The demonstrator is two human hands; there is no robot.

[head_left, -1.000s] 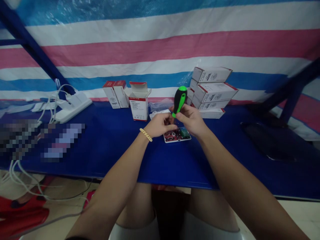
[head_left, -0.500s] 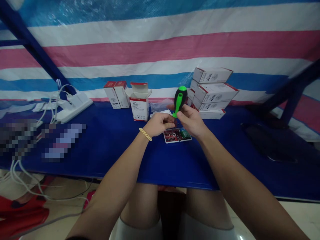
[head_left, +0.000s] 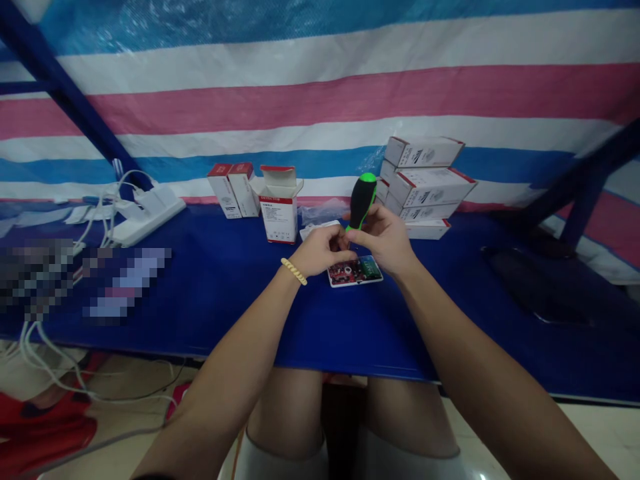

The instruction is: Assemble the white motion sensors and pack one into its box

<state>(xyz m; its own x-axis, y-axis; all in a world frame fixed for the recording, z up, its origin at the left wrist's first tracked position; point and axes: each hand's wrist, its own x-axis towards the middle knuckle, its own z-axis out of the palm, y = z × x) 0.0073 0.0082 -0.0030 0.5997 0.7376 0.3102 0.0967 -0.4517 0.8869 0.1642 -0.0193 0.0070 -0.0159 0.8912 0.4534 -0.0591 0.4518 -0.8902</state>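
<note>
A screwdriver (head_left: 363, 200) with a black and green handle stands nearly upright, its tip hidden behind my fingers. My right hand (head_left: 386, 237) is closed around the lower part of the handle. Close beside it, my left hand (head_left: 323, 250) is pinched near the screwdriver's shaft; whatever is between its fingers is hidden. Under both hands lies a circuit board (head_left: 350, 272), red with a green part at its right, set in a white casing on the table. Behind my left hand a white piece (head_left: 311, 229) shows in part.
An opened detector box (head_left: 279, 217) stands behind my left hand, with two closed boxes (head_left: 233, 191) to its left. Stacked boxes (head_left: 425, 180) are at back right. A white power strip (head_left: 147, 217) with cables lies left, a dark flat object (head_left: 535, 283) right, on the blue table (head_left: 210, 280).
The screwdriver handle has turned and leans slightly more to the right. My left hand has shifted a little right, its thumb further over the board. The board has stayed put.
</note>
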